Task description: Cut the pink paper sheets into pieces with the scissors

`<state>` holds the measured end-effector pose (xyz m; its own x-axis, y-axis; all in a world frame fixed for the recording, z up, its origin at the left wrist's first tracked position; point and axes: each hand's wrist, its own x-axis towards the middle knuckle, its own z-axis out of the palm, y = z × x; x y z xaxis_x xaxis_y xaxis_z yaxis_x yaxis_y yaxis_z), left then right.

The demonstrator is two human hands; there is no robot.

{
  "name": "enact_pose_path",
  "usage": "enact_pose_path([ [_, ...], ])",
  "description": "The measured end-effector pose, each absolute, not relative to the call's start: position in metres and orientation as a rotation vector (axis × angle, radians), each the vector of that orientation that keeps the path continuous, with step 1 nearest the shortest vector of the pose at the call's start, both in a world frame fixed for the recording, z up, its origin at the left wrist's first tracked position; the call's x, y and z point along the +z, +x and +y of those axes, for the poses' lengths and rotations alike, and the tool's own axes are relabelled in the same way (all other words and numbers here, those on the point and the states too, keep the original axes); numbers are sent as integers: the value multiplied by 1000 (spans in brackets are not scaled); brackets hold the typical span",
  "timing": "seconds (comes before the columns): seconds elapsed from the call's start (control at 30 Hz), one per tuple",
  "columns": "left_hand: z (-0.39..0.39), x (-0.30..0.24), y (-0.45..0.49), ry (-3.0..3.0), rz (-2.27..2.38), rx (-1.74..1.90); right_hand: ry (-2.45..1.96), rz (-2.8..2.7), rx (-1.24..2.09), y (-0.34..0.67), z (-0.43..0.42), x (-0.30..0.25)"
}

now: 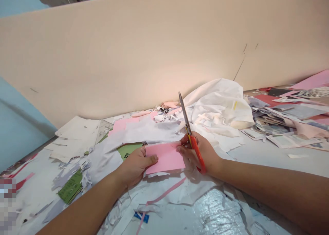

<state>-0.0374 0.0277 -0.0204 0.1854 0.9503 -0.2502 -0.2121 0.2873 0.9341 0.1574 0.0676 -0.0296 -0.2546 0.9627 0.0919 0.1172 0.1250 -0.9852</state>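
Note:
A pink sheet of paper is held over a litter of scraps, with pale sheet edges showing under it. My left hand grips its left side, thumb on top. My right hand is closed around red-handled scissors, whose blades point up and away and look shut. The right thumb and fingertips also touch the pink paper's right edge. Below it lies a thin pink strip. Behind the left hand a green printed paper is partly covered.
A tall beige panel stands across the back. White crumpled sheets heap against it. At the right are piled mixed scraps and a coil of pale string. Green booklets and white sheets lie at the left.

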Motion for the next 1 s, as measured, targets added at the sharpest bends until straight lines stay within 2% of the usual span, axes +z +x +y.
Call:
enact_pose_path([
  [0.77, 25, -14, -36, 901, 1037, 979, -1087, -1573, 1224, 159, 69, -30],
  [1.0, 26, -4, -45, 913, 1118, 1022, -886, -1427, 1229, 163, 77, -22],
])
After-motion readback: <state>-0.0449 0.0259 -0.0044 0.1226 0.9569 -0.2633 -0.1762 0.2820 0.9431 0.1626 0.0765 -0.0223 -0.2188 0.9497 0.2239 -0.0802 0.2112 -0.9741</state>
